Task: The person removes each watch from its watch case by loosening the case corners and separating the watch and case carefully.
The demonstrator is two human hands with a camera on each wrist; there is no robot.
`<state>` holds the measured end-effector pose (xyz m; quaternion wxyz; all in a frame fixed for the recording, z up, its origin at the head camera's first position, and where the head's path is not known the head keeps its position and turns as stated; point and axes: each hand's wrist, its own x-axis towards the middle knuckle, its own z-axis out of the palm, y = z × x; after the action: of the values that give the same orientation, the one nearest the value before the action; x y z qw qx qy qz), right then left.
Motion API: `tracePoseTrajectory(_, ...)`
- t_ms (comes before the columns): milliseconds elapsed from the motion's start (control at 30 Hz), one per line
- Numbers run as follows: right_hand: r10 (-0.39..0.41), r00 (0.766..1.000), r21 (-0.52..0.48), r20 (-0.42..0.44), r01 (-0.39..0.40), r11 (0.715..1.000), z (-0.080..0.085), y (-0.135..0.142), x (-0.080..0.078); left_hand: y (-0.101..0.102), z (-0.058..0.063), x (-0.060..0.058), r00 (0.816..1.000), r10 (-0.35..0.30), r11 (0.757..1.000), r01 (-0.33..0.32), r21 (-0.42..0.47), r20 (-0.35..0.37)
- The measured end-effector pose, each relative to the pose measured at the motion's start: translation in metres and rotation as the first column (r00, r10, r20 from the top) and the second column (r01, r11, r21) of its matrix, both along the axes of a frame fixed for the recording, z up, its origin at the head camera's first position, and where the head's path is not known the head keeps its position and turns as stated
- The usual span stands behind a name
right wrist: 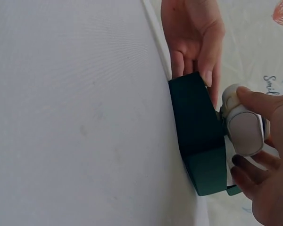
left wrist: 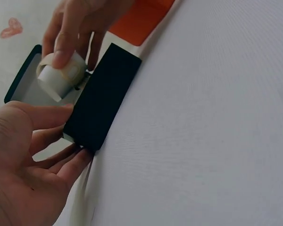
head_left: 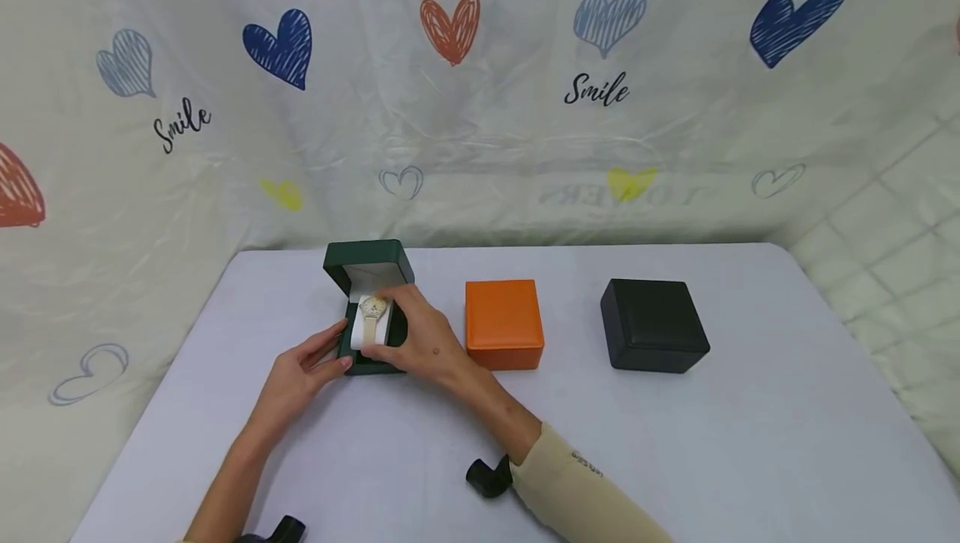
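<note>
left hand (head_left: pixel 300 364) and right hand (head_left: pixel 423 335) are bare; i see a beige sleeve (head_left: pixel 588 497) at right with dark lettering (head_left: pixel 587 464), a stubby black camera (head_left: pixel 489 479) beside it, a second camera (head_left: pixel 287 530) at left.

Watch: pale cream strap, gold-toned case with a light dial, fastened round a cushion (left wrist: pixel 56 84); the watch (head_left: pixel 372 308) has its dial turned up, toward the lid end.
Cushion: white, rounded, raised above the box's rim in both wrist views, pinched in the grip of the right hand (head_left: pixel 426 339), thumb at its near end, fingers at its far end.
Green box: dark green outside, standing on the tabletop (head_left: pixel 675 443), its base (right wrist: pixel 194 113) touched at its left side by the left hand (head_left: pixel 295 370).
Lid: hinged open at the far side, tilted up, pale lining showing.
</note>
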<state>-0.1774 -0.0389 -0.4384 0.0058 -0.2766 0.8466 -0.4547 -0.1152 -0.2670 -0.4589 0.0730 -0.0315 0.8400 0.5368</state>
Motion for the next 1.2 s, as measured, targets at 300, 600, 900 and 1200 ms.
tracePoseTrajectory(300, 0.067, 0.997, -0.125, 0.048, -0.061, 0.990, 0.002, -0.001, 0.004, 0.004, 0.012, 0.002, 1.000, 0.022, 0.991, -0.023, -0.130, -0.009)
tracePoseTrajectory(600, 0.120, 0.990, -0.233, 0.076, -0.099, 0.968, 0.004, -0.001, 0.009, 0.018, 0.029, 0.007, 0.965, 0.157, 0.978, -0.181, -0.105, -0.209)
tracePoseTrajectory(900, 0.125, 0.990, -0.244, 0.064, -0.106, 0.964, 0.009, 0.001, 0.013, 0.024, 0.039, 0.006, 0.976, 0.040, 0.994, -0.017, 0.107, -0.215)
tracePoseTrajectory(1200, 0.136, 0.989, -0.266, 0.062, -0.115, 0.957, 0.009, 0.003, 0.013, 0.023, 0.036, 0.004, 0.988, -0.010, 0.985, 0.037, 0.168, -0.156)
